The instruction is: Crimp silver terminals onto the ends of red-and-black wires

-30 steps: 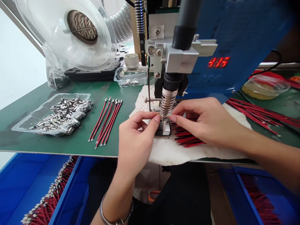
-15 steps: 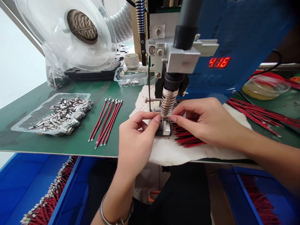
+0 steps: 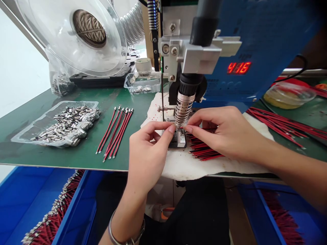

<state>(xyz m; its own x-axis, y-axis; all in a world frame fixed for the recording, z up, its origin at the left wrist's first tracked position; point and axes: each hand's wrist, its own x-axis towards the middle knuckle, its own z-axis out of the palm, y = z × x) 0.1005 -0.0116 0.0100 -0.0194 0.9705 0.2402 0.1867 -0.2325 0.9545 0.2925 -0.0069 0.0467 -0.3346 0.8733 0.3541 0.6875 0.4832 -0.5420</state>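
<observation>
My left hand (image 3: 149,153) is closed in a pinch beside the spring-wrapped soldering head (image 3: 184,106); whatever sits between its fingertips is too small and hidden to make out. On the other side, my right hand (image 3: 224,134) pinches a red and black wire (image 3: 182,128), whose end reaches toward the left fingertips. Both pinches meet just above a small metal fixture (image 3: 181,137). Under my right hand lies a bundle of red and black wires (image 3: 205,151) on a white cloth (image 3: 186,170).
Left on the green table (image 3: 76,158) are a plastic tray (image 3: 22,136) of metal connectors and several wires with connectors (image 3: 119,132). A blue machine (image 3: 255,30) with a red display stands behind. Blue bins (image 3: 76,211) with wires sit below; more wires (image 3: 281,126) lie right.
The soldering head and its clamp block have risen slightly. Both my hands stay in nearly the same place, still pinching.
</observation>
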